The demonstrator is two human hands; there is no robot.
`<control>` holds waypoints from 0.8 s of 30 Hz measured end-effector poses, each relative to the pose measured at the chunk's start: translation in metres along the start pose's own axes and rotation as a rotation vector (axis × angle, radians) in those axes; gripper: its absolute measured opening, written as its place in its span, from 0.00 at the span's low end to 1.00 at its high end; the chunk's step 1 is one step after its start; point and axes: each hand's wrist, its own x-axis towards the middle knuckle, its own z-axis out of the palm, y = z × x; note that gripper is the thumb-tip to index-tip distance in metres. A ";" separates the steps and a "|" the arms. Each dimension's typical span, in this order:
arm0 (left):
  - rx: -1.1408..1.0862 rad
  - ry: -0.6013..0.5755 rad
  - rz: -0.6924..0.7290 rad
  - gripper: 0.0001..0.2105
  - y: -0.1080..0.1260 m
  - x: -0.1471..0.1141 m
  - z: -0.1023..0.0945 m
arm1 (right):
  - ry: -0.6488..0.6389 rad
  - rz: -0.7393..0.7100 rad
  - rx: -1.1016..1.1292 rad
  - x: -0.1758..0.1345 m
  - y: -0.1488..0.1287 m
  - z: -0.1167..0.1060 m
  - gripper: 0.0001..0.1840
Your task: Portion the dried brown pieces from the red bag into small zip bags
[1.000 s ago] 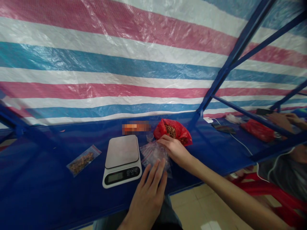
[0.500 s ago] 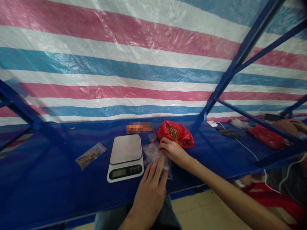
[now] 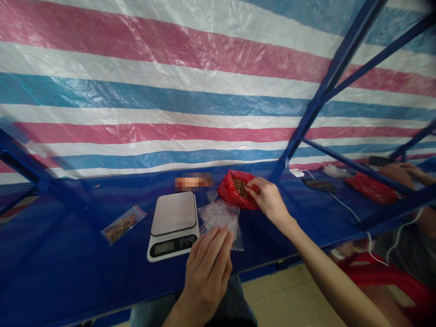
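Observation:
My right hand (image 3: 270,197) is at the red plastic bag (image 3: 226,193), its fingers bent together over the brown nut-like pieces (image 3: 240,186) inside. What its fingertips pinch, if anything, is hidden. My left hand (image 3: 209,265) is open, with outstretched fingers at the lower edge of some clear zip bags (image 3: 220,218). Whether it presses on them I cannot tell. Left of these bags stands a white kitchen scale (image 3: 174,215) with a bare plate. A small clear cup (image 3: 212,195) is just behind the zip bags.
A filled zip bag (image 3: 123,225) lies left of the scale on the blue table (image 3: 68,259). A pixelated orange item (image 3: 193,181) is behind the scale. Blue frame bars (image 3: 306,118) rise at right. Beyond them are another person's hands (image 3: 405,172), a red bag (image 3: 371,188) and a white cable (image 3: 347,209).
My right hand has left the zip bags and moved right to the red bag's opening. My left hand has drawn back slightly toward me. The view has shifted a little.

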 end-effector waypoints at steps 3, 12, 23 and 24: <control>-0.224 0.108 -0.202 0.23 0.004 0.014 -0.005 | -0.030 0.042 -0.019 0.001 0.005 -0.003 0.13; -1.074 -0.123 -1.075 0.18 0.000 0.027 -0.002 | -0.338 0.311 0.900 -0.084 -0.079 -0.004 0.26; -1.199 -0.185 -1.040 0.41 -0.003 0.007 0.012 | -0.276 0.557 1.221 -0.095 -0.073 0.037 0.33; -1.163 -0.172 -1.070 0.37 -0.006 0.010 0.011 | -0.277 0.559 1.234 -0.095 -0.072 0.038 0.33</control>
